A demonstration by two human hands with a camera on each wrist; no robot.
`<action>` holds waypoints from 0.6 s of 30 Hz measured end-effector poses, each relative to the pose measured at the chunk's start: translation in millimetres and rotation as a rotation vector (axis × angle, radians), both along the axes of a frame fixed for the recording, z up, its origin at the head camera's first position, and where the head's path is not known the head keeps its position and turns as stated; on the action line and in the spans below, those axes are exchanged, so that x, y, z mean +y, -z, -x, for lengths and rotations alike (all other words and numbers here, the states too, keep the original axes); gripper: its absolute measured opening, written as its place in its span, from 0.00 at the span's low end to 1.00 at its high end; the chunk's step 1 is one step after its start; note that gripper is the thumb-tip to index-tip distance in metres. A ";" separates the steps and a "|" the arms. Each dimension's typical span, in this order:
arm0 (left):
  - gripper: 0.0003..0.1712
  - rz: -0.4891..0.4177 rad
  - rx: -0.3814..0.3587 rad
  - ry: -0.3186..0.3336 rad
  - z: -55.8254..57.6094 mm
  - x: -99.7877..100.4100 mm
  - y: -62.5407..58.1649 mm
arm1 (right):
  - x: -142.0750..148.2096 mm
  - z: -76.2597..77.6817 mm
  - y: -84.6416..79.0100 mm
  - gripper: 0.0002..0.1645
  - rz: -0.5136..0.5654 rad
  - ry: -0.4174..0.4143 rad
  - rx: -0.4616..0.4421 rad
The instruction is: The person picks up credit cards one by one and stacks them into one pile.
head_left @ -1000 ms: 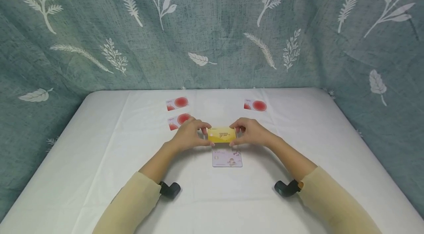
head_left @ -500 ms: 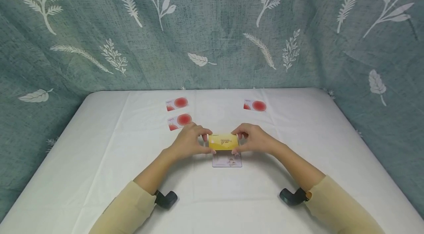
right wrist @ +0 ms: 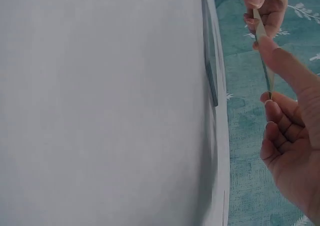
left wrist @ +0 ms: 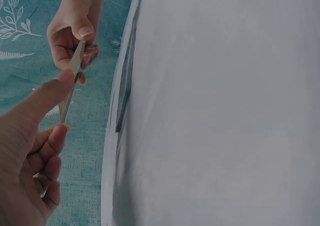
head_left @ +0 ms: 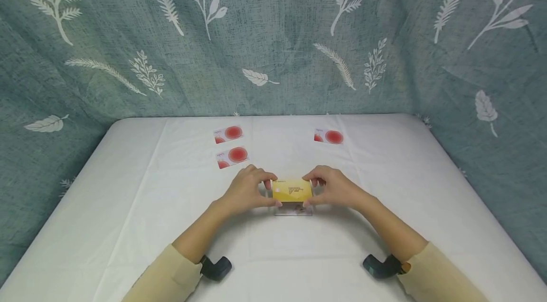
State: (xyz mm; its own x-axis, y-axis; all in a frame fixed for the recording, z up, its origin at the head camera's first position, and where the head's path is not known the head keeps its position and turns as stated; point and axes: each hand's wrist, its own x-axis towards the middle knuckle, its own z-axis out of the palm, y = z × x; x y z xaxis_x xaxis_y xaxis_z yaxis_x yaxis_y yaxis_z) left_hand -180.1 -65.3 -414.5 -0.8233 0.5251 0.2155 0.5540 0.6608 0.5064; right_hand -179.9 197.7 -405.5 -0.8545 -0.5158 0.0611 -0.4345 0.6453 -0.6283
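Grips a yellow plastic card [head_left: 292,191] at both short ends, pinching its left corners between thumb and forefinger of the left hand [head_left: 249,190] and its right corners likewise with the right hand [head_left: 334,188]; holds it, printed face towards the head camera, in the air above the middle of the white tablecloth [head_left: 273,264]; in the head view, covers most of a pale lilac card [head_left: 287,212] with it, leaving only the near strip in sight; in both wrist views, keeps a plain gap between the yellow card and a thin layered edge [left wrist: 130,70] lying on the cloth; cannot tell the number of cards in those layers, though seemingly more than one.

Would judge the pick-up done; would count the lowering and letting go as not yet done, given that gap; may need some lining up as well, judging by the lilac strip showing on the near side only.

Beyond the hands, can make out three red-disc cards lying flat and apart: a far-left one [head_left: 228,134], a nearer-left one [head_left: 232,157] just in front of it, and a right-hand one [head_left: 328,136] well apart from both; touches none of these with either hand; cannot tell of any share for them in the work left.
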 end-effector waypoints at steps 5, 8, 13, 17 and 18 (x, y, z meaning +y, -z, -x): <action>0.31 0.010 -0.006 -0.006 -5.3 1.6 2.1 | 0.1 -7.1 4.3 0.34 0.044 0.007 0.009; 0.31 0.000 0.003 -0.005 -7.8 1.7 4.3 | -0.2 -9.6 7.4 0.34 0.059 0.007 0.016; 0.31 -0.035 0.011 -0.005 -10.4 2.2 11.6 | 1.7 -11.8 12.7 0.34 0.078 0.005 0.023; 0.31 -0.045 -0.002 -0.013 -12.1 3.2 17.5 | 2.7 -13.0 17.4 0.34 0.091 0.007 0.022; 0.31 -0.045 -0.007 -0.013 -12.3 3.3 18.6 | 2.9 -13.1 18.8 0.34 0.094 0.004 0.023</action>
